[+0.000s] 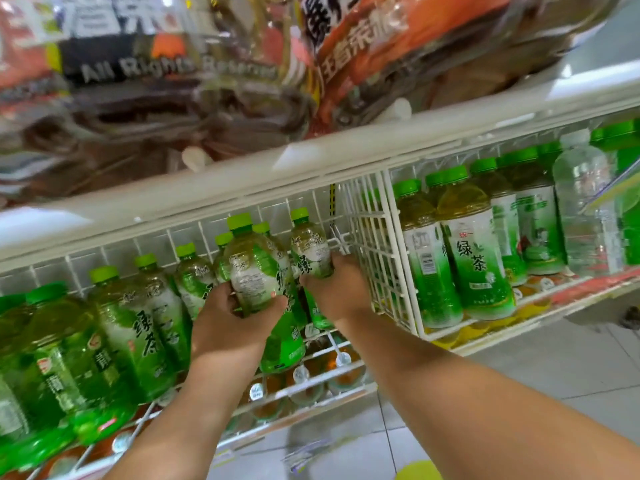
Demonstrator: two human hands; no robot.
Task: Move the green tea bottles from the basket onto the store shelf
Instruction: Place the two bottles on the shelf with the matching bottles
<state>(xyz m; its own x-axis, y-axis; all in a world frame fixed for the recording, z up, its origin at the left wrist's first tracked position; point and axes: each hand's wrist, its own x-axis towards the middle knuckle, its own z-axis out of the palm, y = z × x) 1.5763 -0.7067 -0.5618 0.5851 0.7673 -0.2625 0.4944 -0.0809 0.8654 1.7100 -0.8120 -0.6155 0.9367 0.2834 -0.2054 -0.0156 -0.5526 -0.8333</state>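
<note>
My left hand [230,323] grips a green tea bottle [256,268] with a green cap, held upright inside the white wire shelf [363,244]. My right hand [337,291] grips a second green tea bottle [311,251] just to the right, close to the wire divider [377,258]. Both bottles are among a row of similar green tea bottles [138,327] standing on the shelf. The basket is not in view.
Right of the divider stand more green tea bottles [474,254] and a clear water bottle [585,209]. Above, a white shelf edge [242,178] carries orange snack bags [363,46]. A lower shelf holds capped bottles [301,375]. Grey tiled floor [519,368] lies lower right.
</note>
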